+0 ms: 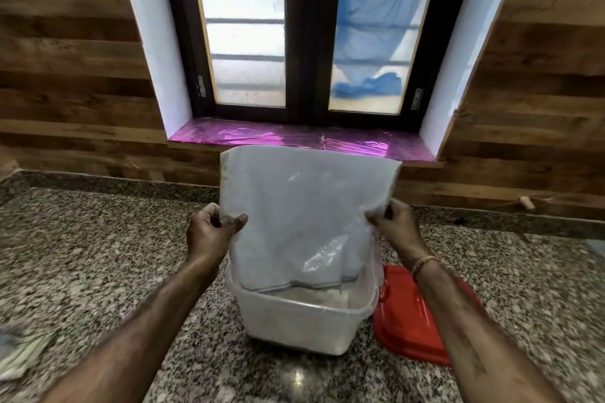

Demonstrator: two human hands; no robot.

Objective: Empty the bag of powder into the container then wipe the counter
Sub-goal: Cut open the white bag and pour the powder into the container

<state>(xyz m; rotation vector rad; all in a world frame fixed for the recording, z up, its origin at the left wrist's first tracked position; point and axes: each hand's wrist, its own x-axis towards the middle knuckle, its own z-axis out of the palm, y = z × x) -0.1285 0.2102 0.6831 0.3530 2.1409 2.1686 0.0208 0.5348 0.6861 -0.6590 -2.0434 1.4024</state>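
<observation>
The pour looks nearly done, judging by the shape of things. The bag (304, 213) hangs upside down with its mouth inside the tub (294, 321), and its walls look flat and slack rather than bulging, so most of the powder has probably dropped through. Pale powder (314, 296) shows in the tub, just under the bag's mouth. How much still clings inside the bag cannot be told through the cloudy film.

The left hand (212, 232) pinches the bag's left edge between thumb and fingers; the right hand (397, 226) grips the right edge the same way, so the bag is stretched between them above the tub.

What is left, as I judge it: shake out the last of the powder, take the bag away, likely fit the lid (412, 314), then wipe the counter (98, 255) (no wiping seems to have begun yet). A crumpled cloth or wrapper (19, 353) lies at the far left edge; which it is I cannot tell.

The bag is thin, milky plastic, creased and glossy where it catches the window light. The tub is translucent, rigid, rectangular with rounded corners and a rolled rim. The lid is red, smooth plastic, lying flat on the counter just beside the tub on the right. The counter is polished speckled granite, grey and black, hard and slick, so spilled powder should wipe off easily.
</observation>
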